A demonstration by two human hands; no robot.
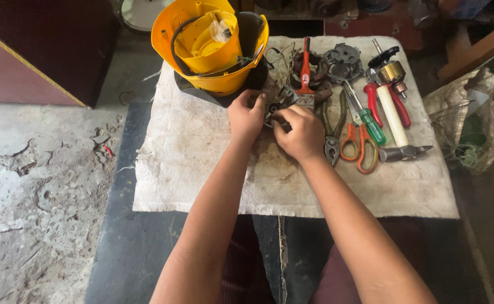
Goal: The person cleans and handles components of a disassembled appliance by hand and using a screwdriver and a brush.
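Left hand (pixel 247 115) and right hand (pixel 300 132) both curled closed around a small dark round metal motor part (pixel 278 102), fingers gripping it from either side; part held just above a stained off-white cloth (pixel 202 163) spread over the dark worktop (pixel 134 247), near the cloth's middle top. Immediately behind the part: upturned yellow plastic appliance housing (pixel 210 48) on a black base, thin wires trailing toward the hands. Just right of the part: red-handled brush (pixel 305 70) lying over dark round metal plates (pixel 342 59). Further right, side by side on the cloth: grey pliers (pixel 331 141), green-handled screwdriver (pixel 368 121), orange-handled scissors (pixel 359 149), red-handled pliers (pixel 373 101), hammer with cream handle (pixel 396 121), brass-coloured cylindrical fitting (pixel 392 70). Crumpled tan sack (pixel 472 112) off the worktop's right edge. Cracked concrete floor (pixel 33 186) at left.
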